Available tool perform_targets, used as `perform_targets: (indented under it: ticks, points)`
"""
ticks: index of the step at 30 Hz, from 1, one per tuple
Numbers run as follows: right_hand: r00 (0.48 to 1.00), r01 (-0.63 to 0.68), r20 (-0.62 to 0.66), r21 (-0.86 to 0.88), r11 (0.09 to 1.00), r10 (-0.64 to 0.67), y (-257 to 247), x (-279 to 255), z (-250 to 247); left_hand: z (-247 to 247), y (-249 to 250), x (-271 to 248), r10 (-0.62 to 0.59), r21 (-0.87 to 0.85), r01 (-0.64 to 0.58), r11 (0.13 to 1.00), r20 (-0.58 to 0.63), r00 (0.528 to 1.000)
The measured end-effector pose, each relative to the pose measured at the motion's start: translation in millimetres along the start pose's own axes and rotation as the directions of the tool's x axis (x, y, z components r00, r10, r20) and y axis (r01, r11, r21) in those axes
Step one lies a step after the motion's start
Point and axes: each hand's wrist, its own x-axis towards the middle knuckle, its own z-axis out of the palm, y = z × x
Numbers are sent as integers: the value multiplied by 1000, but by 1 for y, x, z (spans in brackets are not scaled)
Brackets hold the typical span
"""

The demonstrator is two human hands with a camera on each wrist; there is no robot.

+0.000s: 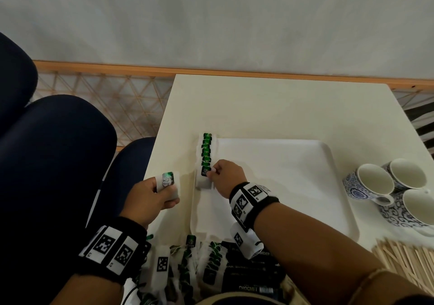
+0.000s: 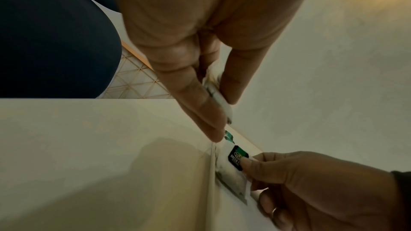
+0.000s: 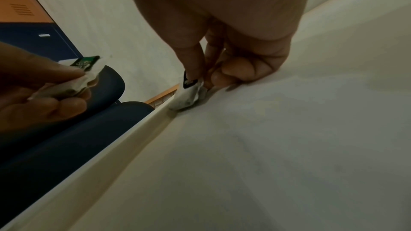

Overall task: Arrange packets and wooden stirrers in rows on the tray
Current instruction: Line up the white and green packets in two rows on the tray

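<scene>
A white tray (image 1: 293, 187) lies on the white table (image 1: 270, 107). Along its left edge runs a row of several white packets with green labels (image 1: 206, 154). My right hand (image 1: 226, 175) pinches the nearest packet of that row (image 1: 203, 180) at the tray's left rim (image 3: 142, 120); the same packet (image 3: 188, 97) shows under the fingertips in the right wrist view. My left hand (image 1: 150, 196), just left of the tray, grips a small stack of the same packets (image 1: 169, 182) between thumb and fingers (image 2: 195, 97). Wooden stirrers (image 1: 404, 264) lie in a pile at the near right.
Loose green and dark packets (image 1: 223, 272) are heaped at the table's near edge, partly under my forearms. Three blue-patterned cups (image 1: 387, 187) stand right of the tray. Dark blue chair seats (image 1: 58, 164) sit left of the table.
</scene>
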Motion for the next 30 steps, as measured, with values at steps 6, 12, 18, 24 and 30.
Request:
perform_targets:
  ticks: [6, 12, 18, 24, 30]
  points:
    - [998, 12, 58, 83, 996, -17, 5, -12, -6, 1, 1, -2, -4, -3, 4, 1000, 0, 1000]
    - [995, 90, 38, -29, 996, -89, 8, -11, -2, 4, 4, -4, -20, 5, 20, 1000, 20, 1000]
    - [994, 108, 31, -77, 991, -105, 8, -6, 1, 9, 11, -5, -51, 29, 49, 998, 65, 997]
    - [970, 228, 69, 62, 972, -232, -3, -22, -6, 15, 13, -6, -18, 122, 5, 993, 107, 994]
    - [923, 251, 239, 215, 944, -300, -6, -37, -5, 25, 15, -8, -27, 204, -7, 979, 163, 986]
